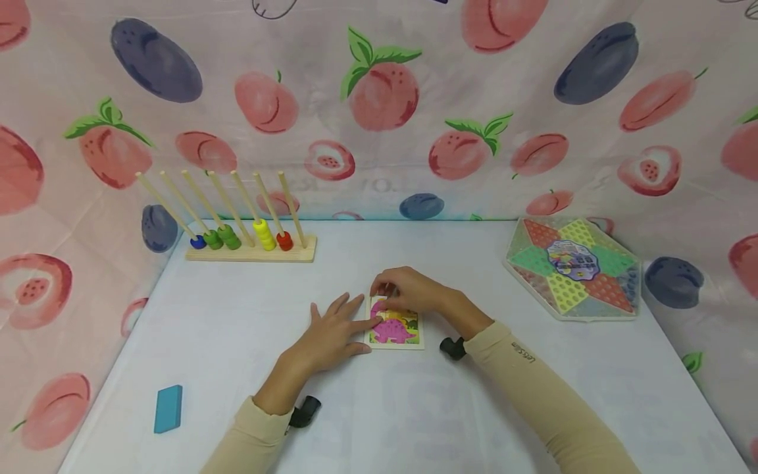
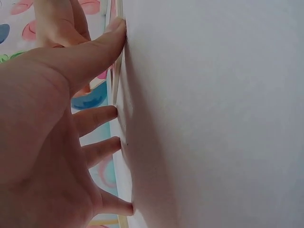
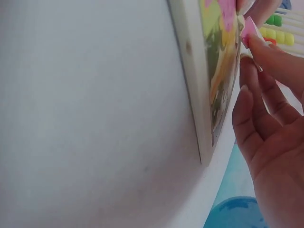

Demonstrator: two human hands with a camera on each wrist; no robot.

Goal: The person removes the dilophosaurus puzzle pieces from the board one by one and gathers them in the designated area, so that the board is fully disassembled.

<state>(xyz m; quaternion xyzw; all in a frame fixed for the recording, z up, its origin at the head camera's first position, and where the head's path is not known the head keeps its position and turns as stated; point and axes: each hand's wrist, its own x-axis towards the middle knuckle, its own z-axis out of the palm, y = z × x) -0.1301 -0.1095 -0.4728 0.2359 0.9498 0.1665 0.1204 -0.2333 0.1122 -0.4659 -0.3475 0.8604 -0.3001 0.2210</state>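
- On the white counter (image 1: 403, 415), the dinosaur puzzle (image 1: 393, 332) lies near the centre.
- At its 11 o'clock, the right hand (image 1: 414, 289) pinches a pink piece (image 3: 248, 33); at 9 o'clock, the left hand (image 1: 328, 336) has fingers apart.
- Piece seems light, stiff; best held by edges.

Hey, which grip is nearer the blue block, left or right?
Left. The left grip is beyond and to the right of the blue block, fingers reaching the puzzle; the right grip is farther away, at the puzzle's far edge.
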